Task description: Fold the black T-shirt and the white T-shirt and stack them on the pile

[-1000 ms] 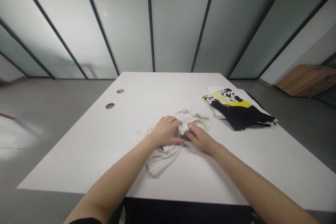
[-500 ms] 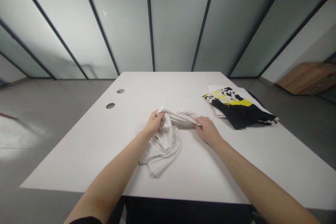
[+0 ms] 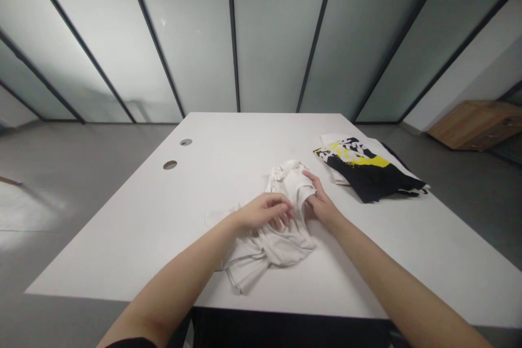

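Note:
A crumpled white garment (image 3: 289, 247), likely a shirt, lies bunched at the middle of the table. My right hand (image 3: 321, 201) grips its right edge, with some fingers hidden inside the fold and one finger showing along the top. Over the left part of the cloth is my left hand (image 3: 265, 211), its fingers loosely bent and apart, with no cloth visibly pinched between them. Loose ends of the fabric trail toward the near table edge.
On the right of the white table (image 3: 122, 239) lies a black, white and yellow printed garment (image 3: 367, 171), on top of other white cloth. Two round holes pierce the tabletop at left. A wooden cabinet (image 3: 473, 125) stands on the floor at far right, and frosted panels rise behind.
My left hand has let go of the cloth's upper left end and moved right and nearer. The garment, stretched between both hands before, is now bunched further right. My right hand stays at its right edge.

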{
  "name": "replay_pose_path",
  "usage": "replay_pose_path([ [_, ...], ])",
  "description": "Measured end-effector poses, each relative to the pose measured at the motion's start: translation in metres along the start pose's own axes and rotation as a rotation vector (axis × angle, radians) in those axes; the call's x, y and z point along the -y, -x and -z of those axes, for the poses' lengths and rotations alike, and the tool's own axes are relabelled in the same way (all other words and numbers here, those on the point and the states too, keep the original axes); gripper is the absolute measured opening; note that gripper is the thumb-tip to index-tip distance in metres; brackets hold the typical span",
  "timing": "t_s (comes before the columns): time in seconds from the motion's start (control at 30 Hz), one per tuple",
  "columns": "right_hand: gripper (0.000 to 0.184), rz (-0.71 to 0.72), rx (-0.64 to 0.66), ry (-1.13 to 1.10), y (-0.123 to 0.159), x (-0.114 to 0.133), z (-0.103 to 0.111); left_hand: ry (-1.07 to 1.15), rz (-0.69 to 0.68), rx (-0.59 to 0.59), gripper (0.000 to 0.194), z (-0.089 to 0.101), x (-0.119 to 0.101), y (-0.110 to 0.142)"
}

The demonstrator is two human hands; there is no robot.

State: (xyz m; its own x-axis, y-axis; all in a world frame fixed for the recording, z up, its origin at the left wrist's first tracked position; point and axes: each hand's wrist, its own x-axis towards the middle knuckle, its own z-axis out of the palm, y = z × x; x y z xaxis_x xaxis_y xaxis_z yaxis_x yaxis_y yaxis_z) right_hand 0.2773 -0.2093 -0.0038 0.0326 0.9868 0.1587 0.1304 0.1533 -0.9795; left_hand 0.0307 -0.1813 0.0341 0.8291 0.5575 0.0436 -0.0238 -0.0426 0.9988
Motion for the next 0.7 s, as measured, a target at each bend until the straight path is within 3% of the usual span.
replay_pose_path([
  [0.07, 0.057, -0.052, 0.169, -0.107, 0.005, 0.004, -0.003, -0.216, -0.125, -0.387, 0.028, 0.004, 0.011, -0.005],
  [0.1, 0.058, -0.058, 0.265, -0.119, 0.008, 0.006, -0.004, -0.357, -0.193, -0.519, 0.027, 0.007, 0.014, -0.006],
  [0.13, 0.062, -0.049, 0.363, -0.096, 0.011, 0.009, -0.007, -0.502, -0.253, -0.575, 0.037, 0.011, 0.016, -0.005],
  [0.2, 0.07, 0.004, 0.525, 0.055, 0.016, 0.015, -0.013, -0.765, -0.329, -0.496, 0.067, 0.017, 0.017, -0.001],
  [0.27, 0.065, 0.064, 0.593, 0.25, 0.019, 0.021, -0.019, -0.963, -0.338, -0.303, 0.084, 0.022, 0.014, 0.004],
  [0.33, 0.05, 0.1, 0.593, 0.376, 0.02, 0.025, -0.025, -1.075, -0.309, -0.16, 0.083, 0.026, 0.012, 0.009],
  [0.4, 0.032, 0.119, 0.569, 0.409, 0.02, 0.026, -0.028, -1.118, -0.265, -0.1, 0.063, 0.032, 0.012, 0.01],
  [0.53, 0.013, 0.149, 0.423, 0.383, 0.017, 0.022, -0.027, -1.057, -0.121, -0.191, 0.02, 0.05, 0.018, 0.008],
  [0.63, 0.025, 0.149, 0.262, 0.385, 0.015, 0.019, -0.027, -0.868, -0.047, -0.366, 0.015, 0.058, 0.02, 0.007],
  [0.7, 0.035, 0.159, 0.214, 0.515, 0.014, 0.019, -0.029, -0.737, -0.049, -0.505, 0.019, 0.059, 0.02, 0.007],
])
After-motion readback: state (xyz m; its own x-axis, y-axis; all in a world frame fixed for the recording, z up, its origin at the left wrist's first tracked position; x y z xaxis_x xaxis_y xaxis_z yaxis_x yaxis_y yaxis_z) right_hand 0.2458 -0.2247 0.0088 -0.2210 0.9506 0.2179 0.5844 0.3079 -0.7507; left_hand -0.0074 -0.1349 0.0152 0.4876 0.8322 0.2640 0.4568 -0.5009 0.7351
